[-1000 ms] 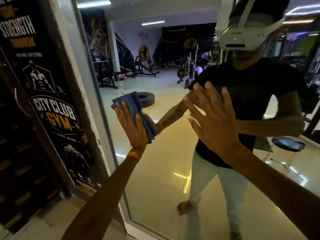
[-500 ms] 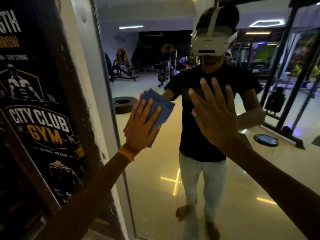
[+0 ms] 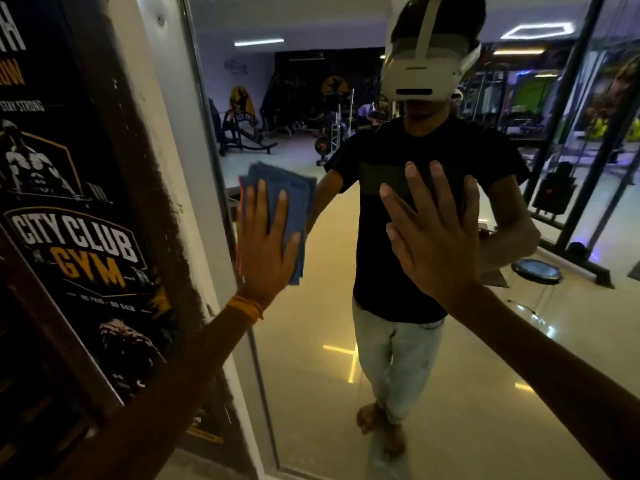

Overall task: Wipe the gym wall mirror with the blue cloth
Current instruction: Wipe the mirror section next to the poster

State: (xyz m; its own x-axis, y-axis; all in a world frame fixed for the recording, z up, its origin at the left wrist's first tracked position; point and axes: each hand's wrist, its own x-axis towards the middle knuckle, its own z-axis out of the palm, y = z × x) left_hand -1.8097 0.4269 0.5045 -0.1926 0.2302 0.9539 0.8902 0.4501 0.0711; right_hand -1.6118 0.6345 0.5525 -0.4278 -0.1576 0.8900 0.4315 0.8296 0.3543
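Observation:
The gym wall mirror (image 3: 311,358) fills the middle and right of the head view and reflects a person with a white headset. My left hand (image 3: 265,247) presses the folded blue cloth (image 3: 292,195) flat against the glass near the mirror's left edge, fingers straight and pointing up. An orange band sits on that wrist. My right hand (image 3: 433,237) lies flat on the mirror to the right, fingers spread and straight, holding nothing.
The mirror's pale frame (image 3: 194,161) runs down just left of the cloth. Beyond it hangs a dark "City Club Gym" poster (image 3: 76,244). Gym machines, a stool and a glossy floor appear only as reflections.
My left hand has slid the cloth back left toward the mirror's frame and turned more upright. My right hand stays flat on the glass. The view has moved closer.

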